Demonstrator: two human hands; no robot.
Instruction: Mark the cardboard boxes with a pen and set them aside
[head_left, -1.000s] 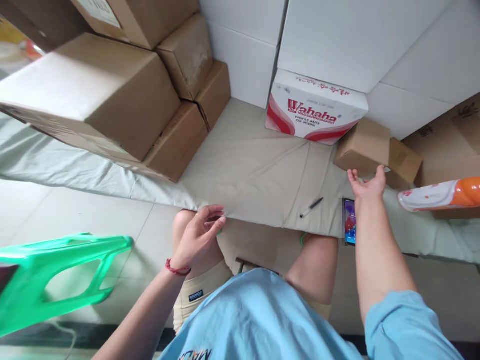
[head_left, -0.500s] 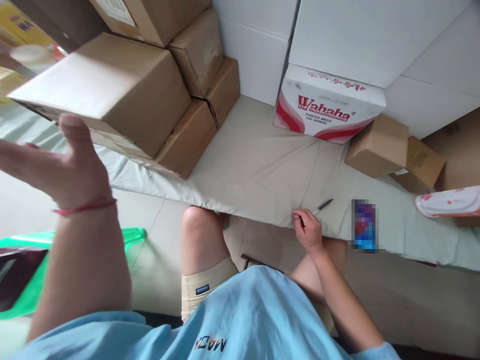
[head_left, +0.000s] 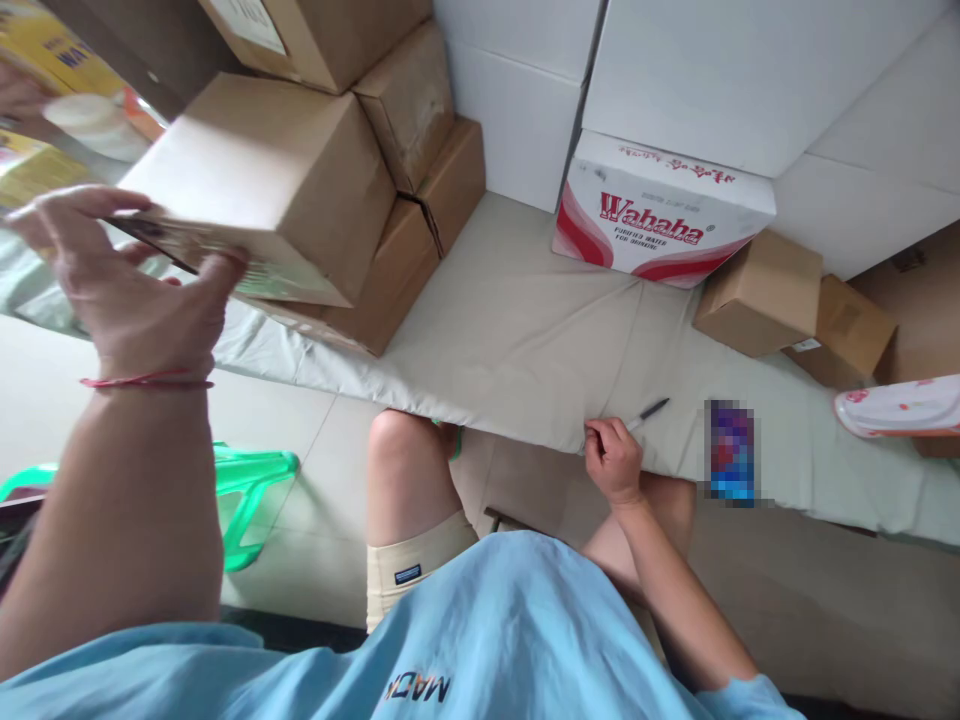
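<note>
My left hand grips the near left corner of a brown cardboard box, its fingers over the left edge and its thumb on the near side. This box rests on another cardboard box. My right hand is curled closed at the near edge of the cloth-covered table, close to my thigh. What its fingers hold, if anything, is hidden. A pen, dark at one end and pale at the other, lies just beyond those fingers. The hand partly hides its pale end.
More cardboard boxes are stacked behind. A white and red Wahaha carton stands at the back, with small boxes to its right. A pixelated patch covers something at the table's edge. A green stool is on the floor at left.
My left hand has gone from open in the air to gripping the upper cardboard box, which has shifted right and turned slightly. My right hand has barely moved.
</note>
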